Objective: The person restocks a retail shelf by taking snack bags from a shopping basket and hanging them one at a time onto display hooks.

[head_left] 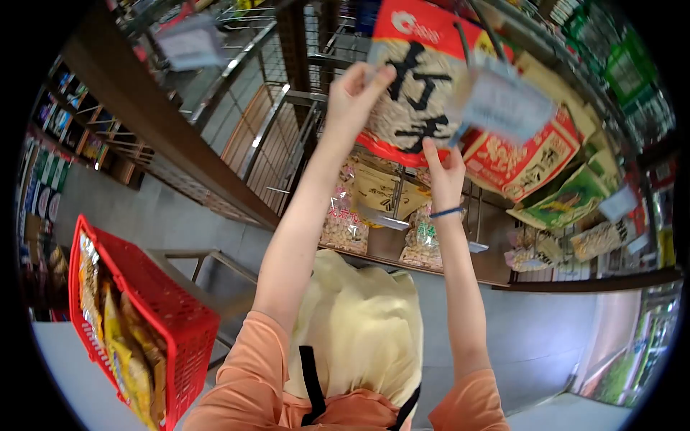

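Observation:
A red food packet (420, 79) with large black characters and a pale, grainy-looking middle is up at the display rack. My left hand (357, 90) pinches its left edge between thumb and fingers. Lower down, my right hand (445, 171) has its thumb and fingers closed on the bottom right corner. A blurred price tag (509, 99) on a hook overlaps the packet's right side. Whether the packet still hangs on the hook, I cannot tell. Beside it hang a red-and-cream packet (521, 154) and a green packet (571, 194).
Below the packet, a brown shelf (474, 266) carries clear bags (345, 219) and a tan packet (384, 188). A red basket (190, 323) with several yellow packets stands at lower left, by a metal frame (215, 253). A dark wooden post (154, 115) crosses the left side.

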Tool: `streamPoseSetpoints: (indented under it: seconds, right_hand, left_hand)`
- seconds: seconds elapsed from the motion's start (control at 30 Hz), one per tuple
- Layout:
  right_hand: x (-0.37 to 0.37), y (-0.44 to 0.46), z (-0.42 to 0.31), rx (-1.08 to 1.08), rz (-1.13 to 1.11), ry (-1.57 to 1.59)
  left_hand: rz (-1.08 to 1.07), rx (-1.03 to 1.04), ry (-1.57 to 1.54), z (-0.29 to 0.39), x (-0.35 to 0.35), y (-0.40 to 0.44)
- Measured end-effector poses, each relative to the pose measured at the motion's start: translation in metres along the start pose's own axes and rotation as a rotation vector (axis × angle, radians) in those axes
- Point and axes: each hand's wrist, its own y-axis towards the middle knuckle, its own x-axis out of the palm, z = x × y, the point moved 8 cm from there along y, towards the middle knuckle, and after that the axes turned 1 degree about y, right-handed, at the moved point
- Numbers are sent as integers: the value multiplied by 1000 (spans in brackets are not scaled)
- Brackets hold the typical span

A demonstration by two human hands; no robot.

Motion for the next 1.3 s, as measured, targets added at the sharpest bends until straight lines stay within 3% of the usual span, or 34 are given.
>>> streamPoseSetpoints:
  seconds: [0.27, 0.3, 0.33, 0.47, 0.53, 0.57, 0.63, 0.67, 0.73, 0.77, 0.83, 0.87, 0.93, 0.97, 1.03, 1.07, 1.13, 1.17, 1.23, 1.27, 1.3]
  right_hand:
    - [-15, -19, 50, 417, -69, 84]
    - [-5, -27, 34, 632, -73, 293]
    - [-4, -30, 29, 688, 8, 335]
    - [15, -42, 45, 952, 56, 543]
    - [12, -50, 70, 1047, 116, 687]
    - [7, -58, 72, 1093, 151, 721]
    - [0, -67, 72, 1130, 171, 775]
    - [-11, -75, 65, 1103, 70, 707]
    - [-17, -93, 38, 1082, -80, 569]
    - [-31, -119, 22, 1111, -116, 480]
    - [-60, -189, 44, 1270, -388, 620]
    - [-75, -209, 11, 1266, -402, 622]
    - [-120, -284, -42, 1642, -167, 119]
    - [-144, -312, -53, 1685, -141, 51]
    - [-187, -361, -54, 1599, -173, 31]
    - [-208, -377, -51, 1540, -178, 6]
    - [-238, -407, -41, 1505, -189, -35]
    - [-256, -418, -34, 1500, -220, -51]
    - [-267, -429, -18, 1505, -274, -51]
    - [-272, -430, -38, 1531, -348, -54]
    - [-275, -430, -61, 1554, -424, -56]
  left_hand:
    - [23, -260, 4, 7, 1, -26]
    - [109, -143, 244, 22, -6, -29]
    - [191, -33, 482, 44, -10, -37]
    - [32, -148, 734, 62, 8, -112]
    - [-70, -542, 299, 62, 17, -180]
    - [-17, -454, 241, 57, 18, -225]
    - [1, -711, 148, 98, 12, -299]
    - [-34, -784, 182, 131, 3, -328]
    - [133, -895, 383, 186, -36, -385]
    - [257, -937, 625, 215, -63, -414]
    - [614, -954, 732, 275, -107, -472]
    - [768, -988, 749, 302, -119, -502]
    - [760, -1040, 778, 323, -132, -554]
    - [758, -1030, 770, 337, -123, -563]
    - [846, -1200, 430, 337, -108, -582]
    - [851, -1163, 420, 333, -99, -582]
    - [714, -1370, 475, 309, -88, -609]
    - [499, -1407, 717, 335, -60, -575]
    - [474, -1320, 764, 317, -60, -589]
    - [425, -1364, 926, 349, -32, -561]
    - [429, -1272, 970, 350, -26, -568]
